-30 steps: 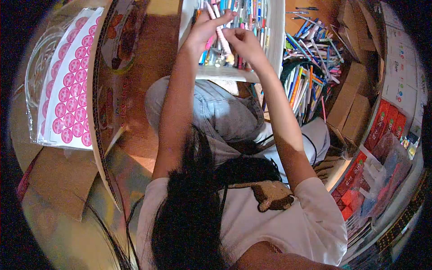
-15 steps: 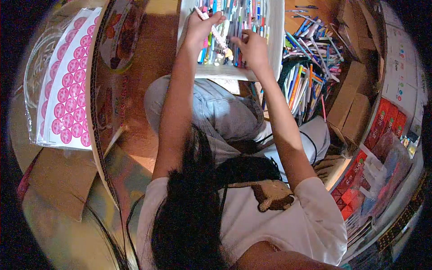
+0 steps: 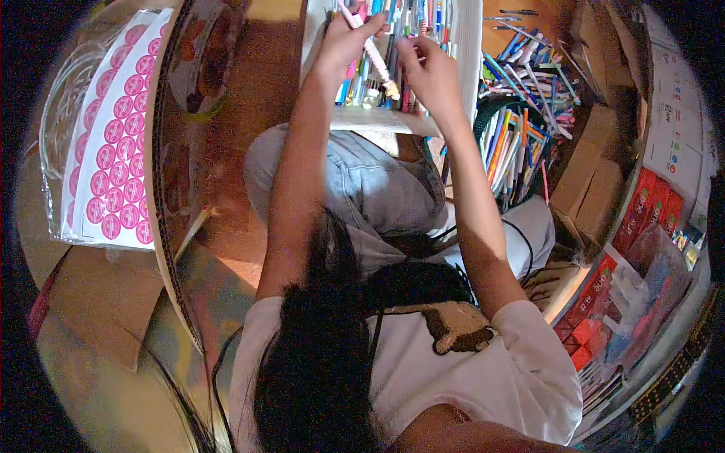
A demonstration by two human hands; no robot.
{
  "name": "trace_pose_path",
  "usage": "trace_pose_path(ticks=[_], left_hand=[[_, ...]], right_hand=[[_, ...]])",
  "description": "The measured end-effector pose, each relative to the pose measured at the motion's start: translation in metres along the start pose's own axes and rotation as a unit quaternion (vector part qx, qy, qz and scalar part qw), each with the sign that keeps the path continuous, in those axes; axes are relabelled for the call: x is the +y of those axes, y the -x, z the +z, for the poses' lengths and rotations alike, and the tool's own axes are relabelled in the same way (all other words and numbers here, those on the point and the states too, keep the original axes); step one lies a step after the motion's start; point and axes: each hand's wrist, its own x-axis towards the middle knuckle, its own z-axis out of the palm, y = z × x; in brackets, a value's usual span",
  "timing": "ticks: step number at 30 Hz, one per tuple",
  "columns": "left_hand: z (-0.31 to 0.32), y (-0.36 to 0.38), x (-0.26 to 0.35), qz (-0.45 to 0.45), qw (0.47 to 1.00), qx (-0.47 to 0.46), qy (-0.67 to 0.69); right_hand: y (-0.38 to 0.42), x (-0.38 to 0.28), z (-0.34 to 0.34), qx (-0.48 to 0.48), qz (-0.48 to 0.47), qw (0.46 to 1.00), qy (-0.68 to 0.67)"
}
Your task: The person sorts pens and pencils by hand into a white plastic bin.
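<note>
My left hand (image 3: 349, 44) is closed around a pale pink-and-white pen (image 3: 374, 59) with a yellowish piece at its lower end. The pen slants over a white bin (image 3: 370, 119) full of assorted pens lying lengthwise. Just right of that pen, my right hand (image 3: 432, 74) hovers over the bin's contents. Its thumb and fingers are drawn together in a pinch, and whatever lies between them is hidden.
A loose heap of pens (image 3: 529, 75) lies on the floor right of the bin. Beside it stands a dark basket (image 3: 483, 124) of upright pens. Cardboard flaps (image 3: 593, 177) and red boxes (image 3: 642, 204) line the right; pink-circle sticker sheets (image 3: 117, 151) are at left.
The pink-and-white pen has shifted slightly to the right with my left hand. My right hand has moved slightly, its fingers now drawn closer together.
</note>
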Motion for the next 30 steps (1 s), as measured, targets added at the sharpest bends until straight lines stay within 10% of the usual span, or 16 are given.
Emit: trace_pose_path(ticks=[9, 19, 30], left_hand=[[0.014, 0.012, 0.006, -0.006, 0.999, 0.015, -0.043], [-0.002, 0.003, 0.002, 0.011, 0.991, 0.107, -0.078], [0.003, 0.007, 0.007, -0.006, 0.994, 0.086, -0.066]], right_hand=[[0.014, 0.008, 0.009, -0.054, -0.125, 0.989, 0.05], [0.03, 0.015, -0.006, -0.013, 0.064, 0.995, -0.08], [0.019, 0.032, 0.034, -0.009, 0.039, 0.994, 0.106]])
